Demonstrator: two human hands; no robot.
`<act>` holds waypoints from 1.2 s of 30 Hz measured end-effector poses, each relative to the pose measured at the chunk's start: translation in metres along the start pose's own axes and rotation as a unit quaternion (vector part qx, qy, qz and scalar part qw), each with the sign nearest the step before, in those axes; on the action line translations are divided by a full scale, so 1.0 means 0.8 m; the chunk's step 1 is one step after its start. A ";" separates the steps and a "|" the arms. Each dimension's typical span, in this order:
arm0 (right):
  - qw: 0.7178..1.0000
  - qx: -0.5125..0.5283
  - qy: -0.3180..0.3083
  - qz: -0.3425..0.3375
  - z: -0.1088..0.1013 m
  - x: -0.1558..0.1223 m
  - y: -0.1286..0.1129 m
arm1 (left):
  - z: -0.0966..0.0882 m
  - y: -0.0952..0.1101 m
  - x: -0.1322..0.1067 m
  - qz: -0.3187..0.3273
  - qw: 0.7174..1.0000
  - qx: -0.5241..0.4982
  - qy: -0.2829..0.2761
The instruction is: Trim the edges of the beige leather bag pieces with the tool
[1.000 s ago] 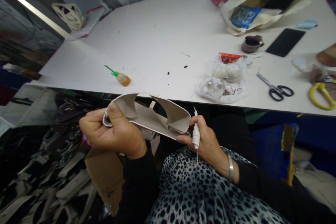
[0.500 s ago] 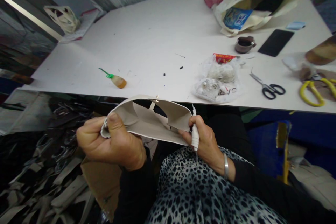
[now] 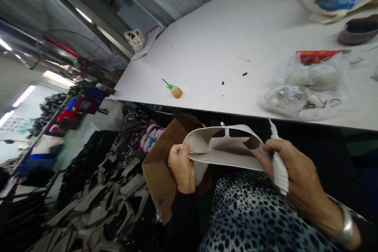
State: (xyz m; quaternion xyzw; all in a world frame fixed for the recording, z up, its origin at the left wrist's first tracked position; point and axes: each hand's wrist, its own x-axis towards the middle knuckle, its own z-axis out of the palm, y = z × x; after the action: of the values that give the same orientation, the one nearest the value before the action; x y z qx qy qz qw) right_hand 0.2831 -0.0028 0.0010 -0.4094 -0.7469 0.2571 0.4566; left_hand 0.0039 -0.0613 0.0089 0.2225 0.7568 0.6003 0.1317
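In front of the person's lap, just below the near edge of the white table (image 3: 206,55), a beige piece (image 3: 227,160) is held up between both hands, its walls bowed apart so that the inside shows. The left hand (image 3: 183,167) grips its left end, thumb pressed on the rim. The right hand (image 3: 295,173) grasps a white-wrapped tool (image 3: 280,169) with its thin tip pointing up, while its thumb and a finger meet the right end of the same piece. A metal bracelet (image 3: 346,226) circles the right wrist, and a spotted garment (image 3: 260,212) covers the lap. On the table, a small bottle (image 3: 176,91) with a green nozzle lies tilted near the edge, left of two dark scraps (image 3: 223,83). Farther right rests a clear plastic bag (image 3: 307,90) with whitish lumps inside and a red packet (image 3: 320,56) at its back; beyond it stand a round brown container (image 3: 358,31) and a pale bag (image 3: 308,4). Below the table, beside the left forearm, an open cardboard box (image 3: 159,181) stands next to a heap of beige and dark pieces (image 3: 118,204).
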 end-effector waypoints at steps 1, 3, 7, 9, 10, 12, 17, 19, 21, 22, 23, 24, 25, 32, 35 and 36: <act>1.000 0.002 -0.002 -0.009 0.002 0.002 -0.002 | -0.008 -0.002 0.002 0.023 0.999 0.042 -0.002; 1.000 -0.001 0.000 -0.012 0.004 0.005 -0.006 | -0.023 0.001 0.005 0.080 0.987 0.136 -0.008; 1.000 -0.010 -0.001 -0.009 0.004 0.008 -0.008 | -0.039 0.015 0.009 0.152 0.957 0.245 -0.029; 1.000 -0.005 0.002 -0.011 0.005 0.008 -0.009 | -0.041 0.018 0.010 0.150 0.956 0.250 -0.031; 1.000 -0.002 0.002 -0.012 0.005 0.008 -0.009 | -0.040 0.018 0.011 0.142 0.958 0.246 -0.030; 1.000 0.003 0.002 -0.013 0.006 0.009 -0.010 | -0.040 0.016 0.013 0.123 0.964 0.235 -0.031; 1.000 -0.001 -0.001 0.005 0.008 0.012 -0.007 | -0.044 0.007 0.018 0.090 0.971 0.215 -0.052; 1.000 -0.004 -0.001 0.016 0.008 0.012 -0.004 | -0.047 0.005 0.020 0.078 0.973 0.209 -0.060; 1.000 0.000 -0.002 0.019 0.010 0.012 -0.001 | -0.049 0.004 0.021 0.072 0.972 0.212 -0.065; 1.000 0.002 -0.001 0.021 0.010 0.011 0.000 | -0.049 0.004 0.021 0.070 0.972 0.215 -0.067; 1.000 0.002 0.000 0.024 0.010 0.010 0.001 | -0.050 0.004 0.021 0.070 0.971 0.218 -0.070; 1.000 0.001 0.001 0.027 0.011 0.010 0.002 | -0.050 0.005 0.022 0.069 0.970 0.220 -0.072; 1.000 0.000 0.003 0.031 0.011 0.009 0.003 | -0.049 0.006 0.022 0.070 0.970 0.222 -0.075; 0.999 -0.005 0.004 0.036 0.011 0.006 0.004 | -0.045 0.030 0.016 0.084 0.961 0.254 -0.072; 0.999 -0.005 0.005 0.037 0.011 0.006 0.004 | -0.043 0.041 0.011 0.091 0.956 0.272 -0.064; 0.999 -0.003 0.008 0.034 0.012 0.006 0.004 | -0.042 0.044 0.009 0.092 0.955 0.276 -0.061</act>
State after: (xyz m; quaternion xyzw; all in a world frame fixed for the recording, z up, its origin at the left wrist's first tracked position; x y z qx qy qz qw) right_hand 0.2749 0.0030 -0.0036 -0.4383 -0.7295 0.2666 0.4524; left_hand -0.0121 -0.0799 0.0516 0.3552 0.8597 0.3629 0.0557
